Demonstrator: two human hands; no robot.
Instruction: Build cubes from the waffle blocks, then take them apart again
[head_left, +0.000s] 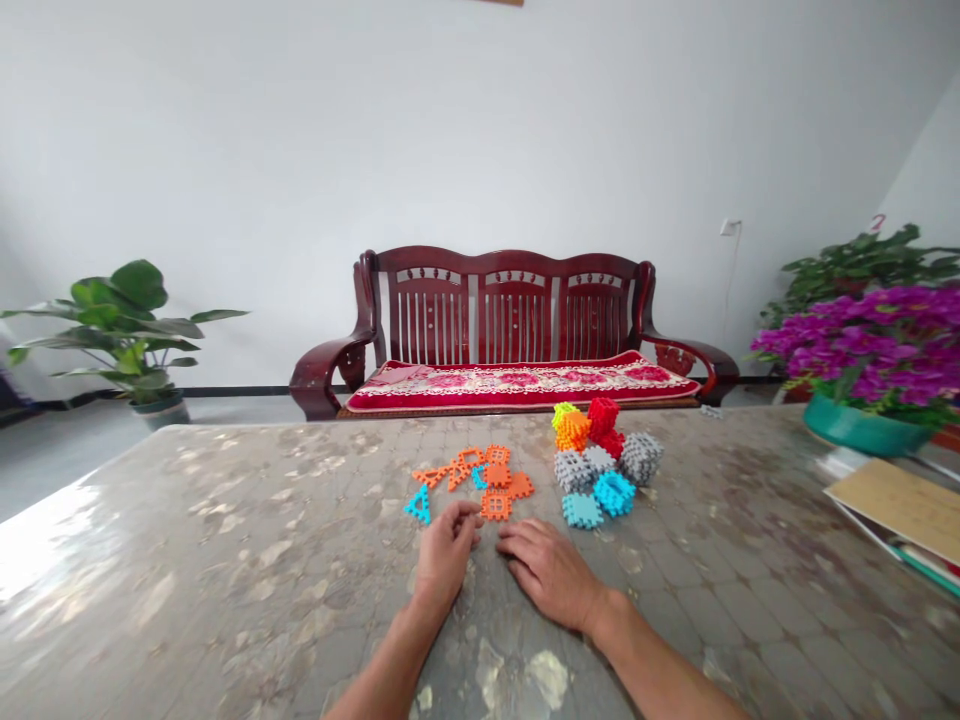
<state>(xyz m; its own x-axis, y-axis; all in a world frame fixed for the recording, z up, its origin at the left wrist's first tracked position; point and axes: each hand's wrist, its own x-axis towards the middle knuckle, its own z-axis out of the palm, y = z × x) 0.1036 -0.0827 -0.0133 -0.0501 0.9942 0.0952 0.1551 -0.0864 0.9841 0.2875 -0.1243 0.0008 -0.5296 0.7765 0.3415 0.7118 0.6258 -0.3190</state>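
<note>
My left hand [448, 545] rests on the table with its fingers loosely bent and nothing visible in them. Its fingertips are close to an orange window-patterned square tile [496, 505]; whether they touch it I cannot tell. My right hand [551, 565] lies palm down, fingers stretched out and slightly apart, just right of that tile. Beyond the hands is a loose group of flat interlocking pieces: a solid orange square tile [497, 476], an orange triangle frame [457, 474] and others. A blue triangle frame [418, 505] lies to the left.
Right of the group are stacked tiles: grey [642, 458], red [602, 417], orange [573, 430] and blue [614, 494]. A flat teal tile [583, 511] lies before them. Purple flowers [870, 340] in a teal pot and a brown folder [896, 505] occupy the right edge. A wooden bench [510, 300] stands behind.
</note>
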